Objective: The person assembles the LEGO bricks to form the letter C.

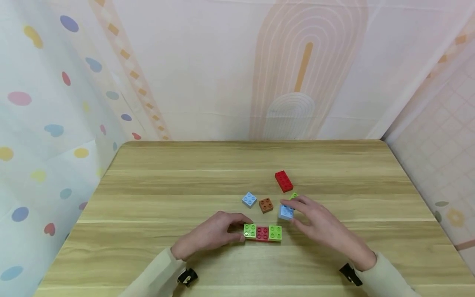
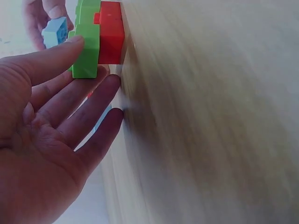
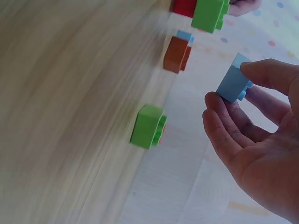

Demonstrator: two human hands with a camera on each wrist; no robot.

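My left hand pinches the left end of a low brick build, thumb at the near side and fingers at the far side. That build is a red base brick carrying a light green brick at each end, with bare red studs between them. In my right hand, thumb and fingers pinch a light blue brick, raised off the table in the right wrist view. Partly behind that hand in the head view stands a loose green brick on the table.
Beyond the build lie a second light blue brick and a brown brick. Farther back is a longer red brick. The wooden table meets a patterned cloth backdrop at its far edge.
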